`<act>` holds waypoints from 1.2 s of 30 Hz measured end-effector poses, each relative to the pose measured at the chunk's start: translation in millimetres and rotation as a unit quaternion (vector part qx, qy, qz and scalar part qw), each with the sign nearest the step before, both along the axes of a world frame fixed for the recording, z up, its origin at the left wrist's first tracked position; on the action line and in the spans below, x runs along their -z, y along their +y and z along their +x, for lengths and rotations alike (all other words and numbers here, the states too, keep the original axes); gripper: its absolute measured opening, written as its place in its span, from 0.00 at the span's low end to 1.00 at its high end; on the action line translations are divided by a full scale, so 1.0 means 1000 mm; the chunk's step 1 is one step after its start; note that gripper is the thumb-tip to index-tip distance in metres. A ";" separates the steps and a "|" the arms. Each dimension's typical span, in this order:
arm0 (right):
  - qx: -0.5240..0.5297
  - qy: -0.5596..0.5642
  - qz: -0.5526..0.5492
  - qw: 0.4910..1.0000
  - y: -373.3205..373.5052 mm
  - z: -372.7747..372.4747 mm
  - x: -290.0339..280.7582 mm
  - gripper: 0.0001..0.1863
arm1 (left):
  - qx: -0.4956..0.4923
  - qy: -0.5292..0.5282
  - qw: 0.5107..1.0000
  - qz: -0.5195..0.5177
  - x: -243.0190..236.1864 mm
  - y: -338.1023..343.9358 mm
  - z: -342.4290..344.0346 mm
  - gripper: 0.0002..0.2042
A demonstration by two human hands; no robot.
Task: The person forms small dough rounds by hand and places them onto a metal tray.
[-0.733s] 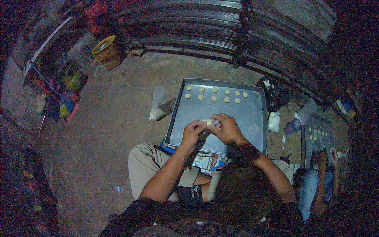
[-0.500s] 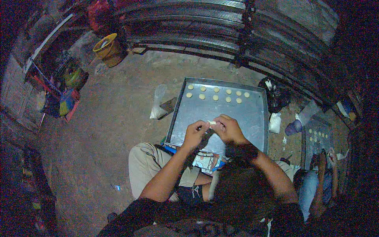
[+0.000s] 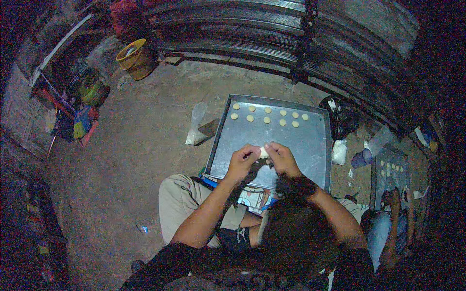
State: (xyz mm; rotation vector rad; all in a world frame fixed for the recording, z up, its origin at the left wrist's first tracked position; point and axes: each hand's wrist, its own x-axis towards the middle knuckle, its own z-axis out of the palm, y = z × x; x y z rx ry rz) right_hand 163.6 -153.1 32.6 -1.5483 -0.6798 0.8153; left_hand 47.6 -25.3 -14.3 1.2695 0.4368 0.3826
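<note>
Between the fingertips of both hands I hold a small pale piece of dough (image 3: pixel 264 153) above the near half of a metal baking tray (image 3: pixel 301 148). My left hand (image 3: pixel 242 161) pinches its left side, thumb and fingers closed. From the right, my right hand (image 3: pixel 283 160) grips the other side, with a dark band at the wrist. Two rows of flat round dough pieces (image 3: pixel 267 120) lie along the tray's far end. Under the tray's near edge a patterned, blue-edged surface (image 3: pixel 255 198) shows between my legs.
Left of the tray, a clear bag of white stuff (image 3: pixel 195 133) sits on the floor; another white bag (image 3: pixel 339 152) lies right. A black bag (image 3: pixel 342 116) is at the far right corner. Another person's arm (image 3: pixel 394 208) works at a second tray (image 3: pixel 391 167). A yellow bucket (image 3: pixel 135 60) stands far left.
My right hand's fingers have shifted on the dough, and more of the pale piece now shows between my hands. The dough pieces on the tray stay in place.
</note>
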 end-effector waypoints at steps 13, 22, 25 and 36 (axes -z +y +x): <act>0.011 -0.131 0.028 0.991 0.004 -0.013 0.028 0.17 | -0.040 -0.078 0.977 -0.196 -0.019 -0.028 0.000 0.13; -0.080 0.000 -0.007 0.997 0.003 0.010 0.006 0.20 | -0.031 -0.088 0.995 0.042 -0.033 -0.015 -0.005 0.15; -0.072 -0.052 -0.013 0.996 -0.003 0.004 -0.003 0.20 | 0.011 -0.098 0.926 0.365 -0.052 -0.004 -0.007 0.15; -0.073 -0.362 0.011 0.929 -0.005 -0.004 -0.043 0.18 | -0.096 -0.069 0.840 0.530 -0.052 0.003 -0.004 0.07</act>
